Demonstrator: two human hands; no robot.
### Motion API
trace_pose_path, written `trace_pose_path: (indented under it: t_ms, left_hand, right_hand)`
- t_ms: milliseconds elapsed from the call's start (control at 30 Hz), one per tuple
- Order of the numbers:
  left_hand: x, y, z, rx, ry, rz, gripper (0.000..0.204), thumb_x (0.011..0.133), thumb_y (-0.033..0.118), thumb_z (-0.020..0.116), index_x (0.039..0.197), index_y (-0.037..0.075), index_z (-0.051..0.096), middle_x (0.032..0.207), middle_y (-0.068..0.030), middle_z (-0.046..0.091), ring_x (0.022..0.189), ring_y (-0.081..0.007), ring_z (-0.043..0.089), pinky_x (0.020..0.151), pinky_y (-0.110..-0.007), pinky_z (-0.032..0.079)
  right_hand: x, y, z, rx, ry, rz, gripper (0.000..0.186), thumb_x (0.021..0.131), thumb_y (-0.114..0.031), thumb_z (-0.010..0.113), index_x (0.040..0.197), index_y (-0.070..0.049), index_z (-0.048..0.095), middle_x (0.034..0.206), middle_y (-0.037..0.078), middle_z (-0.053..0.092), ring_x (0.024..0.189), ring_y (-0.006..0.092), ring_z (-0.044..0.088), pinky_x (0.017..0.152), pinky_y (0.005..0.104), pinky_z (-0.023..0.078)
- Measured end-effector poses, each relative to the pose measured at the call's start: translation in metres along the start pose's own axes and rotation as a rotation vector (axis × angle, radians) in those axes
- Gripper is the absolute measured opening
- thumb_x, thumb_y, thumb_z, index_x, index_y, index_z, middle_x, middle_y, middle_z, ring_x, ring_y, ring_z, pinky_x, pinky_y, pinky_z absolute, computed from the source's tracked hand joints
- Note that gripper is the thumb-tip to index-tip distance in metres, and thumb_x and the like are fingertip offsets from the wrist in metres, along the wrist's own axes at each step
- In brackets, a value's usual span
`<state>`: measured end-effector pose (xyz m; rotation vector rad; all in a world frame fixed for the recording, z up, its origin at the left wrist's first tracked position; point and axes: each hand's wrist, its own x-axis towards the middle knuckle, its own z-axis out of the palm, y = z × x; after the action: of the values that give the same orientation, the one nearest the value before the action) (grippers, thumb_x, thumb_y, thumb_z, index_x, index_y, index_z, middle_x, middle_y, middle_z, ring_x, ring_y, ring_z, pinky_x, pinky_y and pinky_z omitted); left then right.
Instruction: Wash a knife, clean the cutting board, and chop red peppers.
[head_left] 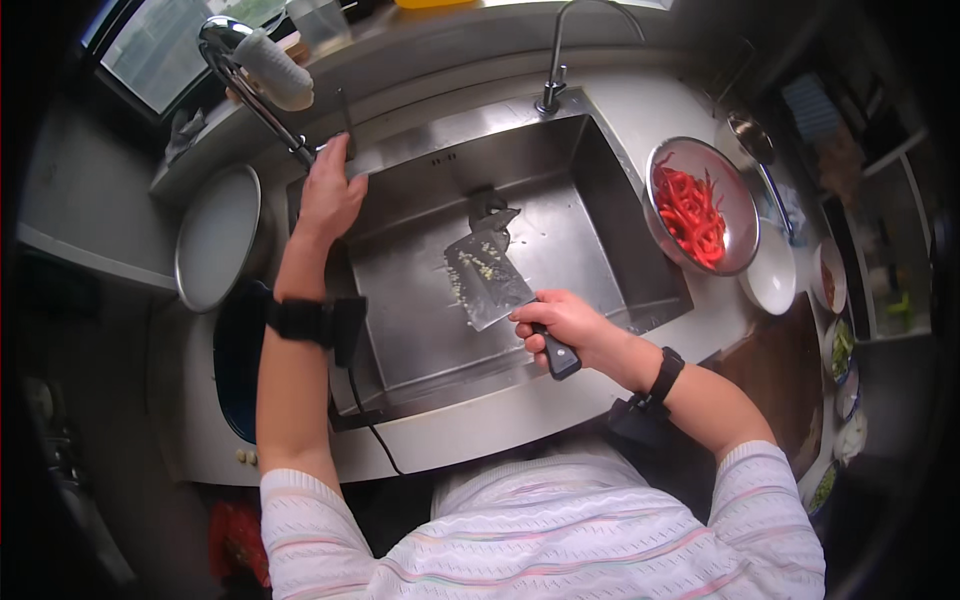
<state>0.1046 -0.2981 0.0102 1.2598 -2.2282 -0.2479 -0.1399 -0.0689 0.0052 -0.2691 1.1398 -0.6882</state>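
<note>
In my right hand [565, 328] is the black handle of a cleaver [487, 280], its wide blade tilted over the sink basin. Small pale chopped bits, like minced garlic, cling to the blade. Up at the sink's back left corner, my left hand [332, 195] reaches to the base of the chrome faucet [262, 100], fingers stretched out beside its lever. Whether the fingertips touch the lever, I cannot tell. The stainless steel sink [430, 345] has wet spots on its floor, and its drain [490, 205] lies partly behind the blade.
A steel bowl of red pepper strips [692, 215] stands at the sink's right edge, by a white bowl [770, 268] and a ladle [752, 140]. A thin second tap [553, 85] rises behind. Left stands a large pale round pan [218, 238]. Several small dishes line the far right.
</note>
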Motion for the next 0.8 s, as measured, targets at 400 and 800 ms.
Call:
trace_pose_path:
  t_ms: [400,800]
  left_hand:
    - [0.096,-0.051,0.03,-0.01,-0.235,0.043,0.049,0.076,0.013,0.053,0.121,-0.004,0.048,0.104,-0.026,0.06,0.102,-0.037,0.057,0.087,-0.039,0.044]
    - [0.041,-0.056,-0.057,-0.175,-0.345,0.028,0.037,0.078,0.003,0.052,0.114,0.001,0.059,0.115,-0.013,0.057,0.106,-0.0234,0.054,0.093,-0.03,0.04]
  right_hand:
    - [0.104,-0.015,0.055,0.049,-0.056,0.046,0.011,0.084,-0.006,0.055,0.078,-0.002,0.047,0.068,0.005,0.052,0.05,0.0099,0.05,0.041,0.0274,0.044]
    - [0.197,-0.02,0.099,0.479,-0.068,0.012,0.009,0.085,-0.004,0.047,0.077,0.0,0.045,0.062,0.007,0.05,0.052,0.0164,0.05,0.046,0.0322,0.044]
